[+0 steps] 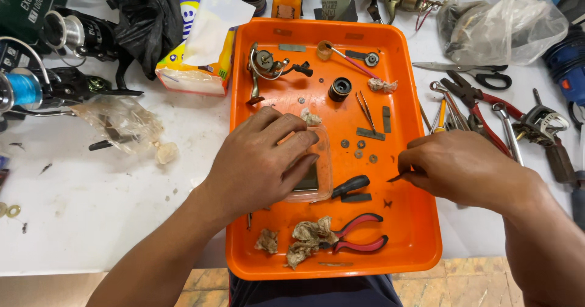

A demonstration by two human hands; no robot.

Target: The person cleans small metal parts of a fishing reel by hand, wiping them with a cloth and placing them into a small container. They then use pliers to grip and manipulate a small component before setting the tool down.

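An orange tray [420, 246] lies in front of me on a white table. My left hand [262, 160] rests palm down over a small clear plastic container [323, 179] in the tray's middle. My right hand [454, 167] hovers at the tray's right edge, its fingers pinched on a thin dark pointed tool [397, 176]. Small washers [358, 148] lie between the hands. Red-handled pliers [359, 234] and dirty tissue wads [308, 234] sit near the tray's front. A fishing reel part [268, 66], a black round cap [339, 89] and tweezers [365, 109] lie further back.
Scissors [481, 72], red-handled pliers [481, 109] and wrenches [509, 130] lie right of the tray. A tissue box [195, 69], a black bag [146, 14] and fishing reels [55, 81] stand at the left. A clear plastic bag [512, 23] sits at the back right.
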